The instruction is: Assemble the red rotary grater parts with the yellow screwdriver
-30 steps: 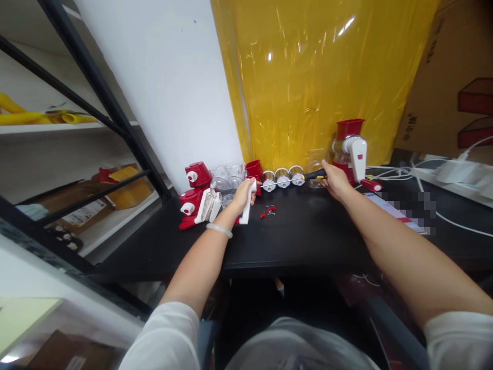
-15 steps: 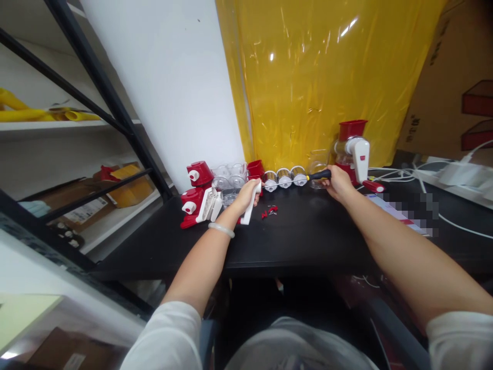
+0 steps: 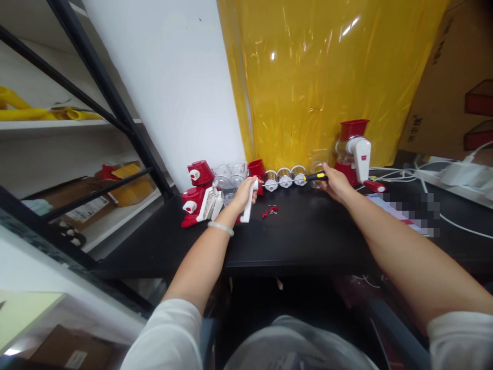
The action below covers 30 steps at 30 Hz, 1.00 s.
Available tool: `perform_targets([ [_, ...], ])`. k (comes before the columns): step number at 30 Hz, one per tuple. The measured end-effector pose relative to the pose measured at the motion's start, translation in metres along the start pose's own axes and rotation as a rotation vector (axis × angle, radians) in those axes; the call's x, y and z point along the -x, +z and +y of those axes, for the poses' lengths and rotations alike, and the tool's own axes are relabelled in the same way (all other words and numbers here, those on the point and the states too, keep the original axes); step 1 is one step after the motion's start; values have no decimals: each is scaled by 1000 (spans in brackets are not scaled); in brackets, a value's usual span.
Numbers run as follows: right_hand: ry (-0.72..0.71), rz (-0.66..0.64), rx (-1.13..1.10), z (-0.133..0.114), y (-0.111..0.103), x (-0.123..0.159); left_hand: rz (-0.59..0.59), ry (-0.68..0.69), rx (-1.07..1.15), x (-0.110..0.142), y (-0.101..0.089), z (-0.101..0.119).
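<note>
My left hand (image 3: 243, 195) is closed around a white plastic handle piece (image 3: 248, 205) standing on the black table (image 3: 300, 236). My right hand (image 3: 334, 181) grips a screwdriver (image 3: 304, 178) with a black and yellow handle; its metal shaft points left toward the top of the white piece. Small red bits (image 3: 269, 210) lie on the table between my hands. Just behind the shaft stand three metal drums with white caps (image 3: 285, 177).
Red and white appliance parts (image 3: 198, 198) and clear cups (image 3: 229, 177) sit at the left back. An assembled red and white grinder (image 3: 355, 151) stands at the right, with white cables (image 3: 423, 177) beyond. Yellow film (image 3: 327, 77) covers the wall. Metal shelving (image 3: 96, 103) stands left.
Both hands stay almost where they were. The screwdriver has shifted slightly, its tip now nearer the top of the white piece. The view has moved a little.
</note>
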State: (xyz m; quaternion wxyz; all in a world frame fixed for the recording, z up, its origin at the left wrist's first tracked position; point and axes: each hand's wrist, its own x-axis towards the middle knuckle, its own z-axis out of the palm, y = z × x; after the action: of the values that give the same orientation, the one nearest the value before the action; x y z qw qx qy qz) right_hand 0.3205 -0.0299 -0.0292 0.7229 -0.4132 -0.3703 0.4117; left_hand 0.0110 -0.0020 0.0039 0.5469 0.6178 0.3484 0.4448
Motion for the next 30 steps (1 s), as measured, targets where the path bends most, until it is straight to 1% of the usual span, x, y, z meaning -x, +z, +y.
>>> perform_targets([
  [3,-28,46,-15,2,2,-1,-9,21,-27,0,0,0],
  [6,-69,107,-20,2,4,-4,-32,14,-70,0,1,-1],
  [9,-49,146,-54,0,4,-6,-50,10,-101,0,1,-4],
  [11,9,129,-118,-2,3,-6,-54,18,-104,-1,1,-5],
  [13,65,82,-174,-4,1,-5,-56,22,-99,-2,0,-7],
  [15,89,42,-167,-5,-1,-4,-56,15,-95,-2,0,-7],
  [16,87,42,-128,-4,-2,-4,-57,10,-96,-2,0,-6],
  [20,5,90,86,0,-3,-3,-60,3,-107,1,1,-3],
  [22,-49,93,81,1,-1,-3,-59,5,-114,1,1,-1],
  [25,-82,109,23,2,1,-3,-47,8,-124,2,3,-2],
  [30,-107,167,88,3,0,-5,-54,2,-172,2,5,-3],
])
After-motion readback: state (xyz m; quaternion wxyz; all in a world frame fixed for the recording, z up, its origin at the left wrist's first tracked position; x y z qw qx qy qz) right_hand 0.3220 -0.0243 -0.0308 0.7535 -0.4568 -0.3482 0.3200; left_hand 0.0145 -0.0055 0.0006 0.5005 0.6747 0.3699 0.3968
